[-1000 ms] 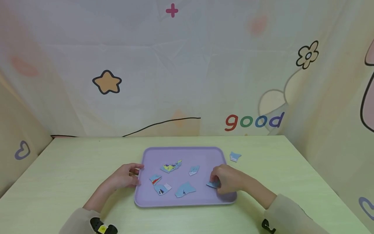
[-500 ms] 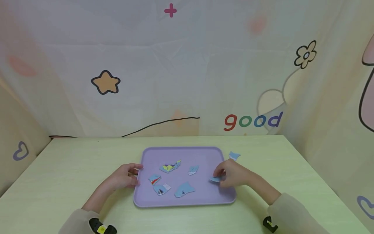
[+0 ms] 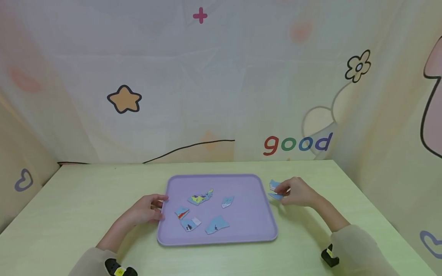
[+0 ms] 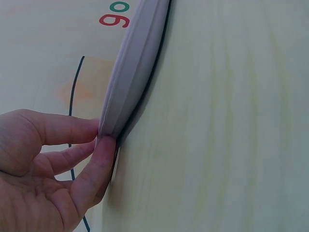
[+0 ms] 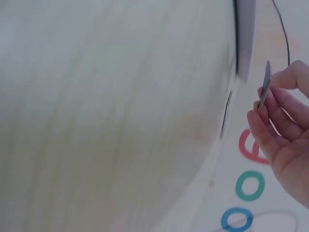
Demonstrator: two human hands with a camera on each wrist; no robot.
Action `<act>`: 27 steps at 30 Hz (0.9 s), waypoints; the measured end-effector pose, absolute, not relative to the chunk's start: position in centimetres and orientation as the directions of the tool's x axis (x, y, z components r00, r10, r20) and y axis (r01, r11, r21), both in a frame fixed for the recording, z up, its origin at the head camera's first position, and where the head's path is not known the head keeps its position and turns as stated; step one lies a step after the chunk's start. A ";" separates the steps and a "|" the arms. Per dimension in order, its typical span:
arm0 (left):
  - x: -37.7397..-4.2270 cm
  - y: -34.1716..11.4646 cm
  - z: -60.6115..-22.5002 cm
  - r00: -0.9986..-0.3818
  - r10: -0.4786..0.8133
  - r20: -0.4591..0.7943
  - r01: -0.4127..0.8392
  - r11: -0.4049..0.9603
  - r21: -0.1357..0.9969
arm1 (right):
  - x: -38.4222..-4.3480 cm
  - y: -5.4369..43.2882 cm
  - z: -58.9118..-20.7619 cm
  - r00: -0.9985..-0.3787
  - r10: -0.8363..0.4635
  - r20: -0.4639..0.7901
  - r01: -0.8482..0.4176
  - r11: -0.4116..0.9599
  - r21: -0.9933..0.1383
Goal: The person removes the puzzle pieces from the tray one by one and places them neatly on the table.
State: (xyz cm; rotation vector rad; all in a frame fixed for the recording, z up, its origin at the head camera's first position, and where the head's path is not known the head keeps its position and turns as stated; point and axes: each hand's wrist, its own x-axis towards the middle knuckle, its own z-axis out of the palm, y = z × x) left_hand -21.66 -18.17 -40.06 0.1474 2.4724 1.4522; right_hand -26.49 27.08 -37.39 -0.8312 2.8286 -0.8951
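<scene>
In the head view, a blue puzzle piece [image 3: 275,196] with an irregular outline is pinched by my right hand [image 3: 298,193], right of the tray. The right wrist view shows that piece [image 5: 265,87] nearly edge-on between thumb and fingertips. Just behind it on the table lies another blue and white piece [image 3: 274,184], partly covered by the fingers. My left hand [image 3: 146,209] holds the left rim of the lilac tray [image 3: 248,214] with thumb and fingertips; the left wrist view shows this hand [image 4: 63,169] at the tray's corner.
On the tray lie several pieces: a yellow-patterned one [image 3: 200,197], a small blue one [image 3: 227,201], one with a red stripe [image 3: 182,212], a blue-white one [image 3: 190,224] and a larger blue one [image 3: 216,225]. A printed cloth [image 3: 193,96] hangs behind the table [image 3: 103,184].
My right hand has lifted a blue piece from the tray's right side and carried it right and away, past the rim, beside the piece on the table. The left hand has stayed put.
</scene>
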 end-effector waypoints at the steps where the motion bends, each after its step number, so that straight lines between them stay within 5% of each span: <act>1: -21.6 -18.2 -40.1 -0.959 0.218 -0.182 -0.053 0.493 0.869 | -26.7 27.5 -37.5 -0.860 -0.500 0.097 -0.469 0.702 -0.536; 12: -21.6 -18.1 -40.0 -0.959 0.221 -0.178 -0.048 0.493 0.869 | -27.7 29.5 -38.3 -0.897 -0.441 -0.018 -0.368 0.769 -0.523; 27: -21.7 -18.1 -40.1 -0.961 0.210 -0.182 -0.056 0.496 0.867 | -28.0 28.7 -38.7 -0.881 -0.473 -0.021 -0.401 0.767 -0.501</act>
